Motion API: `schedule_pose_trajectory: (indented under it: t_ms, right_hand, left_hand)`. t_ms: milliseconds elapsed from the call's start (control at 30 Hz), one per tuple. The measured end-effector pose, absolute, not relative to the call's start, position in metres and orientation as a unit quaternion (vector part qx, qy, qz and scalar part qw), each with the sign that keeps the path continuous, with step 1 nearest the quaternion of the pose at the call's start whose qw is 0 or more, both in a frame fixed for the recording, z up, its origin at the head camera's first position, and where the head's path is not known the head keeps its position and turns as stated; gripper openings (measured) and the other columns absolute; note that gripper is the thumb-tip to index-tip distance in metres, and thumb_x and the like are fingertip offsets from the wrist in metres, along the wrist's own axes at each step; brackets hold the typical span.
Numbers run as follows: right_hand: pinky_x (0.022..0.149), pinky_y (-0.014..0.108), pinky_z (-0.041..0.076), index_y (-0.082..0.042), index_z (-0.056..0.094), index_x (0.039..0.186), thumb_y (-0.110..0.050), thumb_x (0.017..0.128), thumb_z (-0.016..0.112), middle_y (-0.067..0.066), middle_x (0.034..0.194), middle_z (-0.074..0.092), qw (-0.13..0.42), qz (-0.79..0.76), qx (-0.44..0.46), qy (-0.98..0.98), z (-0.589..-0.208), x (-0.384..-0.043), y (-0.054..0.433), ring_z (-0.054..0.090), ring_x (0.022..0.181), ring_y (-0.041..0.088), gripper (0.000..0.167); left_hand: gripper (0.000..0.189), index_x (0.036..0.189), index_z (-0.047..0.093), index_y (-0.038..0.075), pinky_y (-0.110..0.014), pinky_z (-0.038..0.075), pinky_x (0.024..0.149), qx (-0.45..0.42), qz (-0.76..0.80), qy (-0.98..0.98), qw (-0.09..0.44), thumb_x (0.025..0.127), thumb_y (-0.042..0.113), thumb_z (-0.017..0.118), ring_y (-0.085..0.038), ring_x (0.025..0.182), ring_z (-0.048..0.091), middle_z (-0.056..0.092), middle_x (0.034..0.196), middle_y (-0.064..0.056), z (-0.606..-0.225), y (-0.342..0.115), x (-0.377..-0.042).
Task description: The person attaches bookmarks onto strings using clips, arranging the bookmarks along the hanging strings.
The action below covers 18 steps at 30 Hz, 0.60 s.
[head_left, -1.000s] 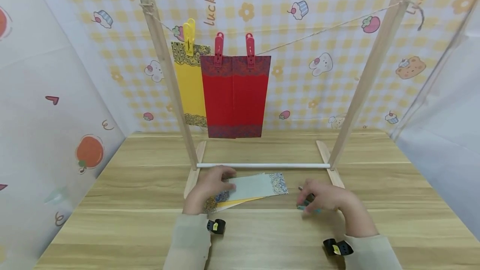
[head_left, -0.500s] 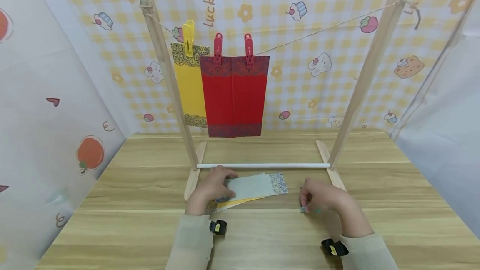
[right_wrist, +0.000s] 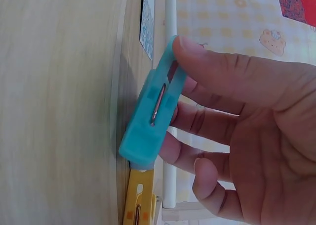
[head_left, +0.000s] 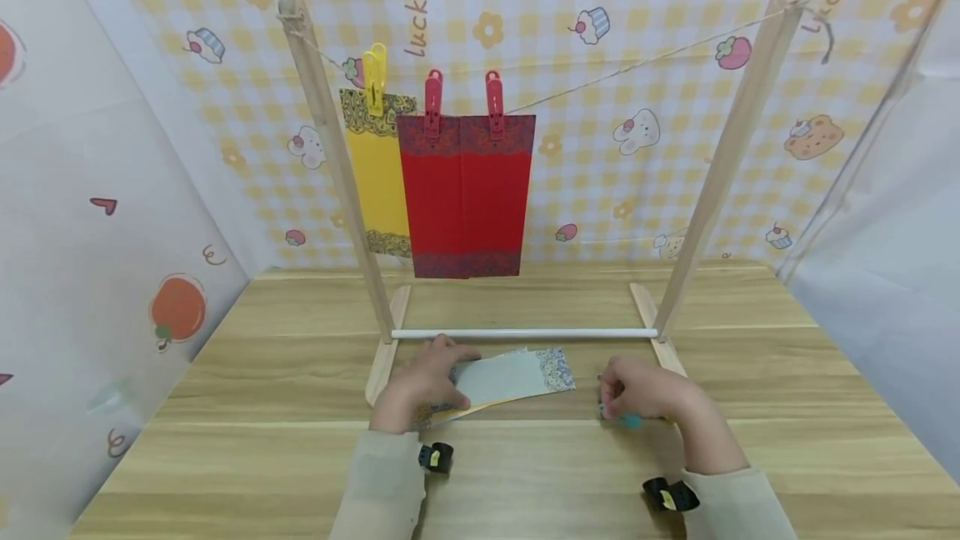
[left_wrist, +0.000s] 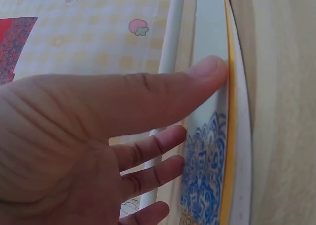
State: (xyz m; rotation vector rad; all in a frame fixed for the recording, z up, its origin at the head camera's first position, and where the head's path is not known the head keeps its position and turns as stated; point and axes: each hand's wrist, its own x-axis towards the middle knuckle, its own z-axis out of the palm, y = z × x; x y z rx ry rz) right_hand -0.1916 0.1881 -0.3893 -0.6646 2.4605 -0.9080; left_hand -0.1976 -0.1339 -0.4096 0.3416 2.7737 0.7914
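Observation:
My left hand (head_left: 426,375) spans a small stack of patterned paper cards, thumb at the near edge and fingertips at the far one. On top lies a pale card (head_left: 501,375) with blue lace-like ends. A yellow card (left_wrist: 231,136) and a white one (left_wrist: 242,151) show beneath it in the left wrist view. To the right, my right hand (head_left: 647,392) pinches a teal plastic clothespin (right_wrist: 154,109) between thumb and fingers, low over the table. Just beyond it in the right wrist view is a yellow clothespin (right_wrist: 138,198); its far end is cut off.
A wooden frame with a left post (head_left: 327,140), a right post (head_left: 738,140) and a white crossbar (head_left: 525,333) stands behind the hands. From its string (head_left: 622,69), pink clothespins hold two red cards (head_left: 467,207) and a yellow clothespin (head_left: 373,86) holds a yellow card (head_left: 381,186).
My left thumb has moved down to the near edge of the stack, and less of the yellow card shows. My right fingers have closed on the teal clothespin.

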Motion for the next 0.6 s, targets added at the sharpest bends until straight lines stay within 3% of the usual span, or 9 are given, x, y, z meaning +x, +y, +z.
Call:
schedule_pose_trajectory:
  t_ms: [333,600]
  right_hand:
    - [0.058,0.021,0.04,-0.005,0.057,0.071,-0.001,0.087,0.07,-0.007,0.059,0.045,0.21,-0.357,-0.267,0.87,-0.3891,-0.1952,0.1928,0.043,0.055,0.005,0.021]
    - [0.065,0.023,0.044,-0.007,0.061,0.083,-0.005,0.087,0.072,-0.002,0.075,0.057,0.184,-0.352,-0.264,0.879,-0.3893,-0.1976,0.1931,0.051,0.07,0.012,0.012]
  left_hand:
    - [0.08,0.141,0.056,0.019,-0.055,0.046,0.091,0.122,0.279,0.944,0.125,0.069,0.009,0.089,-0.029,0.117,0.042,0.049,0.132,-0.011,-0.4132,-0.1305,-0.1964]
    - [0.075,0.138,0.058,0.022,-0.06,0.039,0.094,0.122,0.263,0.95,0.114,0.07,0.011,0.088,-0.03,0.117,0.04,0.05,0.135,-0.011,-0.4129,-0.1301,-0.1964]
